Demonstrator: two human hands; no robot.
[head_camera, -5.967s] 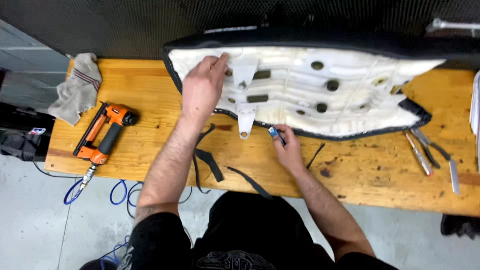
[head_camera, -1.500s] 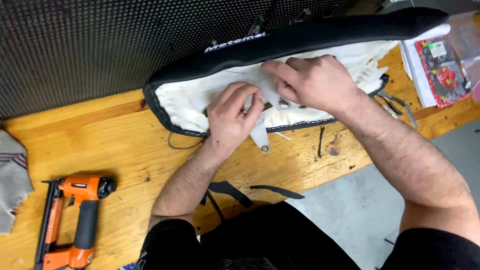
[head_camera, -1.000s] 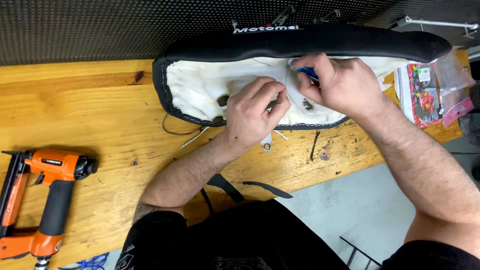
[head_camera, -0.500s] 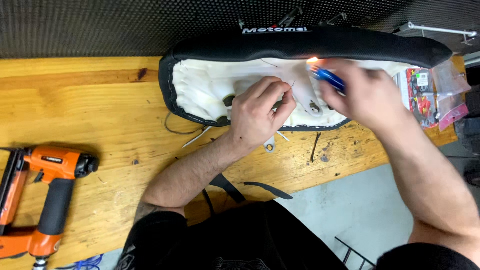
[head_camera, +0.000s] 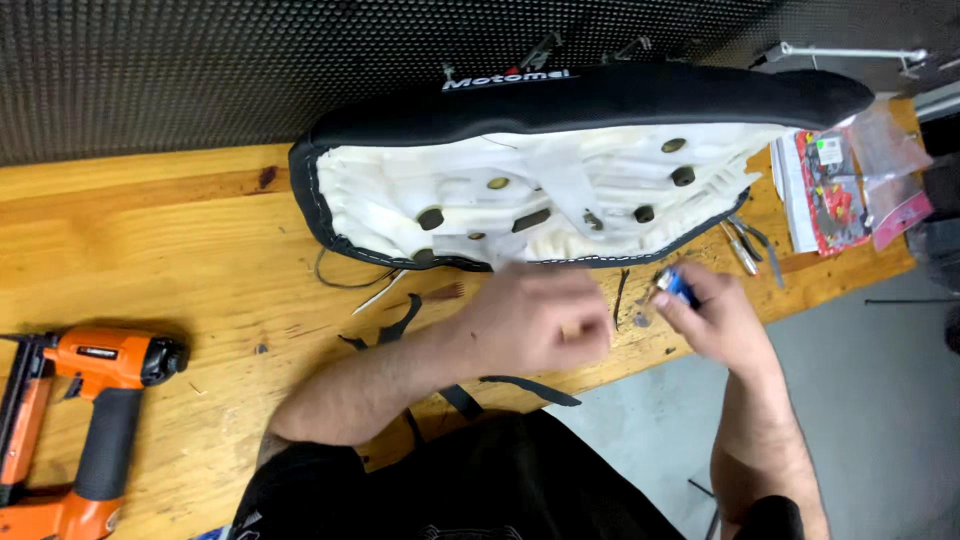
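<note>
The right hand (head_camera: 715, 320), centre-right, is pinching a small blue lighter (head_camera: 678, 287) in its fingers (head_camera: 672, 305). The left hand (head_camera: 540, 325), blurred, is curling loosely; whether it is gripping anything I cannot tell. Above, an upturned black vinyl seat with ribbed white plastic base (head_camera: 560, 190) is lying on the grainy wooden tabletop (head_camera: 180, 250). Judging by this, strap-sealing is underway, calling for a steady flame.

Wore a black short-sleeved shirt (head_camera: 470, 480), with a faint pale print low on the chest at the near edge of the view. Bare from the elbow down on both sides: left forearm (head_camera: 370, 385) hairy, right forearm (head_camera: 760, 440) likewise hairy. No gloves, rings or watch to be seen on the left hand (head_camera: 540, 325) or the right hand (head_camera: 715, 320). Left hand blurred, fingers hard to make out. Black sleeve edge showed near the right elbow.
</note>
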